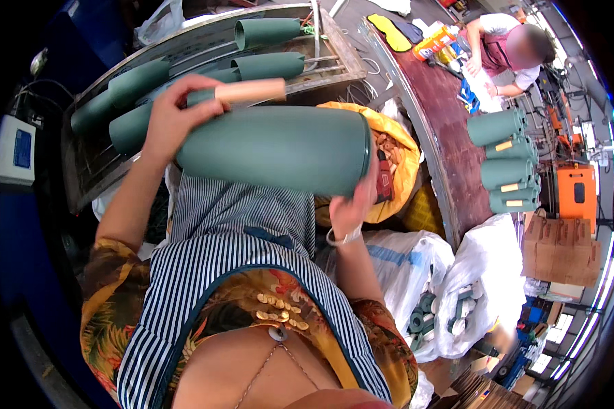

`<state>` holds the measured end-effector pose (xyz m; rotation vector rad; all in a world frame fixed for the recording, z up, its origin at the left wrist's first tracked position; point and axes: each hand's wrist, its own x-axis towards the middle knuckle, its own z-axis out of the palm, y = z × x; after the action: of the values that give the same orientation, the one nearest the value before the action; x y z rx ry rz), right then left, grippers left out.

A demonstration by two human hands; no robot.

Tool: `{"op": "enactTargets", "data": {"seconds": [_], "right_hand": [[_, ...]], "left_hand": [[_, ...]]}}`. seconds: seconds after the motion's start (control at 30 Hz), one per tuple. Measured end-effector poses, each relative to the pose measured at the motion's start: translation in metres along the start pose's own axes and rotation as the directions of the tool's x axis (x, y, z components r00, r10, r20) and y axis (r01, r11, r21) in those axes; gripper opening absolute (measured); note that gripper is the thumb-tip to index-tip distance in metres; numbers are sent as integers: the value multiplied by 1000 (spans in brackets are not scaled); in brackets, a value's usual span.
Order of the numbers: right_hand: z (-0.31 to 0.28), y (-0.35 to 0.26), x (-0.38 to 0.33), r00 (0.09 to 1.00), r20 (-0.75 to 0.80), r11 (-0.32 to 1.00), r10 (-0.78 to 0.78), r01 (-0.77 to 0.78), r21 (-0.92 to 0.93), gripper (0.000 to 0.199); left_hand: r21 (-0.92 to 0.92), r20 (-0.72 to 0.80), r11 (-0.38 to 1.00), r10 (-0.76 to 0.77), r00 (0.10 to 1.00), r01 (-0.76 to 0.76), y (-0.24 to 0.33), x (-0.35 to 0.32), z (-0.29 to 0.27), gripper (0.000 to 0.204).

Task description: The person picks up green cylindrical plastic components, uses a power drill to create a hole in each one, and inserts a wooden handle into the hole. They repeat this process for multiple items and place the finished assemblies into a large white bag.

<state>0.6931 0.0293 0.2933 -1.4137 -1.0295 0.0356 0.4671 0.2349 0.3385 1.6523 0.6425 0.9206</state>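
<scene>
Green cylinder (280, 148), held crosswise at dial centre. Pinching tan handle (256, 91) at its 9 o'clock end with closed left hand (184, 109); cupping 4 o'clock rim with half-hidden right hand (355, 203), can't tell how tight. Probably supporting both ends for steadiness.

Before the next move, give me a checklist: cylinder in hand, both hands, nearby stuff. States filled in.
1. Left hand at the handle: ok.
2. Right hand at the held cylinder's right end: ok.
3. Handle firmly fixed: cannot tell; its left end is by the fingers.
4. Red tool in full view: not ok; partly hidden by the yellow bag and cylinder.
5. Co-worker apart from the held cylinder: ok, over at the table.
</scene>
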Motion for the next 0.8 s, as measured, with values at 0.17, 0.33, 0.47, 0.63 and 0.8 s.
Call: {"op": "enactTargets", "data": {"seconds": [0.17,0.33,0.47,0.63,0.8], "right_hand": [[4,50,19,432,652,20,623,-842,539,49],[4,35,-21,957,208,971,204,-225,84,49],[0,71,26,225,695,-57,683,-932,357,50],[15,15,-26,940,241,969,240,-218,-115,48],[-4,105,-40,556,284,437,781,-812,387,42]], "left_hand": [[216,663,136,707,247,-967,24,-39,30,28],[137,-119,973,-170,978,185,-3,-28,0,26],[264,659,78,713,239,-961,10,-67,25,22],[417,5,899,146,989,-135,-9,-55,-2,22],[150,726,203,642,247,-968,55,-40,48,24]]}}
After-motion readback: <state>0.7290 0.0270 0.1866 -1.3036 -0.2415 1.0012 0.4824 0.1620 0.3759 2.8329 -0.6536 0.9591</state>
